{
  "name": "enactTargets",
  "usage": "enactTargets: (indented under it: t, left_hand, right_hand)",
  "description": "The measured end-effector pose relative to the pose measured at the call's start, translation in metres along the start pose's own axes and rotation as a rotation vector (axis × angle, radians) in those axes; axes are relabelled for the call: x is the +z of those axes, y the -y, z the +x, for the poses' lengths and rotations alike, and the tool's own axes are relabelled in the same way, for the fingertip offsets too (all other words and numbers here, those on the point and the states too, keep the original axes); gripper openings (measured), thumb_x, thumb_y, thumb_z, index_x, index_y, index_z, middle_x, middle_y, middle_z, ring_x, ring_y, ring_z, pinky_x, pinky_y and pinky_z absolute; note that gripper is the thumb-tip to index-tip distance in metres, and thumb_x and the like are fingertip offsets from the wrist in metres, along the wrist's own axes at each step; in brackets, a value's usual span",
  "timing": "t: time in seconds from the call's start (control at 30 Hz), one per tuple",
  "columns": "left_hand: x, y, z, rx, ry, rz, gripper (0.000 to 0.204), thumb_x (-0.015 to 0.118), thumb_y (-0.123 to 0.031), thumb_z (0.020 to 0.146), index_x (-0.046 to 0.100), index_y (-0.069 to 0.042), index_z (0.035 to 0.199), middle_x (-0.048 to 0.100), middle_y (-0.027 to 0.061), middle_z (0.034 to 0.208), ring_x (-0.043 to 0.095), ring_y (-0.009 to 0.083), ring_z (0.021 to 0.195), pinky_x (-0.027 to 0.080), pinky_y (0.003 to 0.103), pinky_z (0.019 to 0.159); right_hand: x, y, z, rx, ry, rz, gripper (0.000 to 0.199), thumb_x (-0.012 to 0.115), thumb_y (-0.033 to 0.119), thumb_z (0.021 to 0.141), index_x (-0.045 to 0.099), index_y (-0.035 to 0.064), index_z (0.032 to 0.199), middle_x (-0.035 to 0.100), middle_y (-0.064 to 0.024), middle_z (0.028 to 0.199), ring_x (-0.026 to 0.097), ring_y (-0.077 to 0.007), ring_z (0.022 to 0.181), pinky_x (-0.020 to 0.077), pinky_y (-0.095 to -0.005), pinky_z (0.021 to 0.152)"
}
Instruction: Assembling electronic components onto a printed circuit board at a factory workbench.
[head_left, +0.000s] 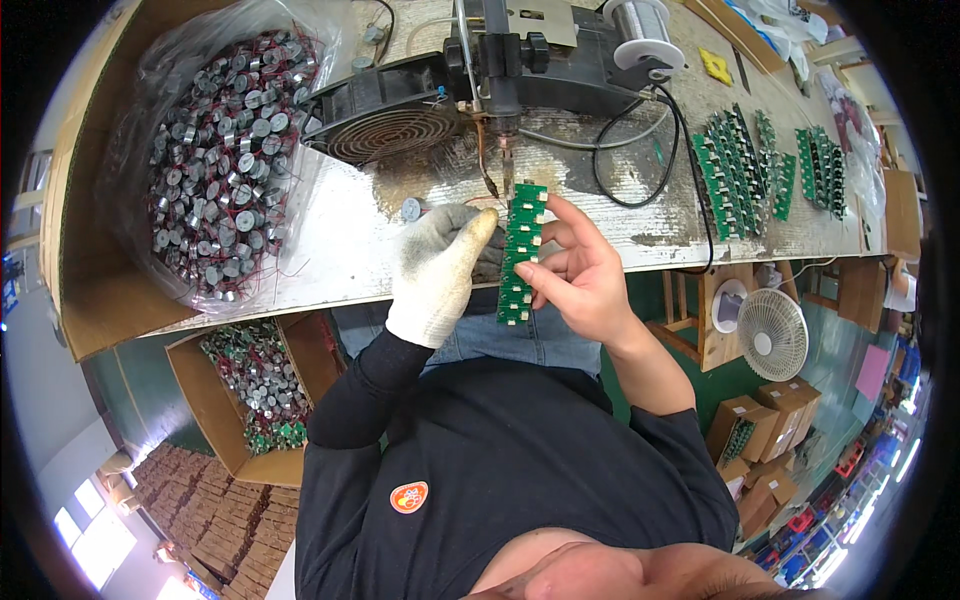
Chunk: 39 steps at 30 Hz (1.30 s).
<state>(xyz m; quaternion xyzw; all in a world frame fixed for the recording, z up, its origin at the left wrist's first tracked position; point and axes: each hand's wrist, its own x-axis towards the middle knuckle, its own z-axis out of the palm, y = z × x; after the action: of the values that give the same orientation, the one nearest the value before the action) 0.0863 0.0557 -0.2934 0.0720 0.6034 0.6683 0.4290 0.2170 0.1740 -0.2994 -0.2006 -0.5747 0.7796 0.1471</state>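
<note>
A long green circuit board strip (522,235) with a row of small white connectors is gripped by my right hand (580,270), thumb on its face and fingers at its right edge. Its far end lies just under the soldering iron tip (507,160), beside a bent copper-coloured feed tube (487,165). My left hand (432,265), in a whitish glove, is closed at the strip's left edge, its thumb pointing to the board; what its fingers pinch is hidden. Just past that glove is a small round silver motor (411,209) with thin wires leading toward the board.
A plastic-lined box of silver motors (225,170) stands left; a lower carton (265,460) holds wired boards. Behind are a black fan unit (390,135) and solder spool (640,35). Several green board strips (735,175) lie right, beyond a black cable (690,150).
</note>
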Motion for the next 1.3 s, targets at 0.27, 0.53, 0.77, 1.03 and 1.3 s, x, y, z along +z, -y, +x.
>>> enactTargets:
  t: [0.27,0.53,0.77,1.03,1.3]
  left_hand:
    - [0.003,-0.006,-0.002,-0.012,-0.008,-0.029,0.025,0.062,-0.021,0.093,0.06,0.003,0.097,0.065,0.0057,0.083,0.061,0.0094,0.071,0.049,0.023,0.063]
    - [0.002,0.001,-0.001,0.009,0.0,-0.005,0.024,0.062,-0.021,0.093,0.061,0.003,0.096,0.065,0.0066,0.08,0.062,0.0114,0.07,0.051,0.024,0.062]
    - [-0.001,-0.004,-0.002,-0.023,-0.002,-0.052,0.024,0.061,-0.022,0.094,0.06,0.003,0.097,0.065,0.0077,0.083,0.063,0.0125,0.069,0.052,0.026,0.061]
    - [-0.035,-0.002,-0.018,0.406,-0.246,0.443,0.023,0.067,-0.017,0.087,0.062,-0.001,0.103,0.063,0.005,0.081,0.056,0.0074,0.063,0.044,0.024,0.057]
    - [-0.116,-0.044,-0.048,1.086,-1.038,0.751,0.012,0.072,-0.002,0.078,0.065,-0.003,0.088,0.062,0.0024,0.079,0.048,0.0079,0.055,0.04,0.022,0.05]
  right_hand:
    - [0.0,0.001,0.001,-0.001,0.011,0.012,0.071,0.062,-0.01,0.083,0.027,0.0001,0.143,0.057,-0.0148,0.109,0.063,-0.0116,0.069,0.052,-0.0209,0.051]
    - [-0.003,-0.002,-0.002,0.01,0.005,0.001,0.066,0.063,-0.004,0.085,0.03,-0.0008,0.141,0.058,-0.0136,0.108,0.064,-0.01,0.071,0.0511,-0.0197,0.052]
    - [0.003,-0.001,0.002,0.036,-0.004,0.001,0.067,0.064,-0.005,0.084,0.03,0.0011,0.142,0.058,-0.013,0.107,0.062,-0.0099,0.068,0.0504,-0.0203,0.051]
    - [-0.008,-0.004,0.004,0.004,-0.099,0.0,0.067,0.061,-0.007,0.084,0.029,-0.0029,0.142,0.057,-0.0139,0.108,0.061,-0.0113,0.067,0.0502,-0.0216,0.049]
    - [-0.01,-0.008,0.011,-0.039,-0.078,-0.007,0.063,0.06,-0.008,0.084,0.031,-0.0045,0.14,0.056,-0.0122,0.102,0.059,-0.0107,0.066,0.0502,-0.0213,0.047]
